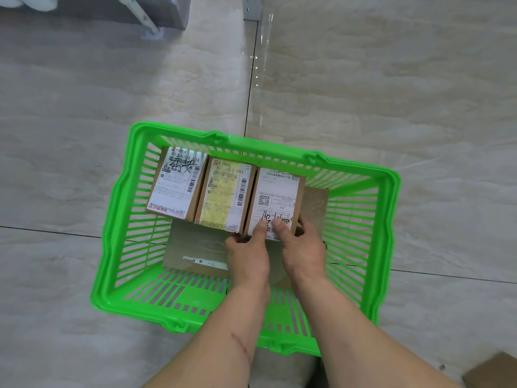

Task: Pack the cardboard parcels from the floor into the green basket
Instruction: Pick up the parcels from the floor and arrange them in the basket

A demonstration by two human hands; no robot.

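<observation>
Head view: green basket (117, 219) on tiled floor (391, 93), holding three labelled parcels side by side atop a flat carton (193, 247). Left hand (247, 254) and right hand (303, 247) both grip the rightmost parcel (275, 200), thumbs on its label.

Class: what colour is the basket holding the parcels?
Bright green basket, clearest in the head view.

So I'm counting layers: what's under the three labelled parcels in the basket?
A larger flat cardboard parcel lies under the three labelled parcels in the green basket. Anything beneath it is hidden, and both hands cover its near right part.
</observation>
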